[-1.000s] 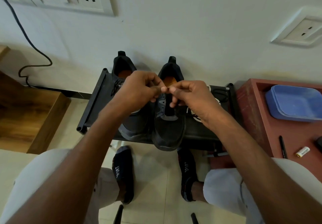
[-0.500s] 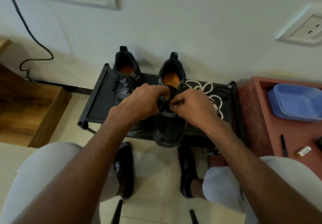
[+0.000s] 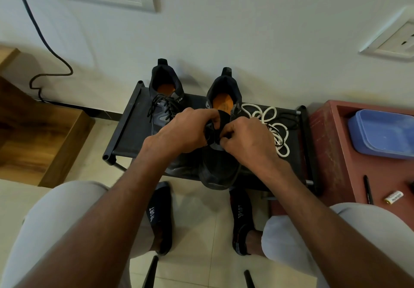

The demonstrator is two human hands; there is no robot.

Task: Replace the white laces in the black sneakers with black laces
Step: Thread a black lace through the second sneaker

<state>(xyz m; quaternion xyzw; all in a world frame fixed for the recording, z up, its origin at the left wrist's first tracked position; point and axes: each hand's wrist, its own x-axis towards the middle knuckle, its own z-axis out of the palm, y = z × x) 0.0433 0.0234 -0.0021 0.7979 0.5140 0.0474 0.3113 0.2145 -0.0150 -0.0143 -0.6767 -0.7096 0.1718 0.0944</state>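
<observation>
Staying on the right sneaker [image 3: 220, 171], both hands [image 3: 184, 131] barely moved.

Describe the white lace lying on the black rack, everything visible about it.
The white lace is a round, cord-like lace, off-white, out of any shoe. It lies loose in tangled loops on the black rack, just right of the right sneaker and beside the right hand. A thin black lace lies tangled with it. Whether the hand touches it cannot be told; its tips are not clearly visible.
</observation>
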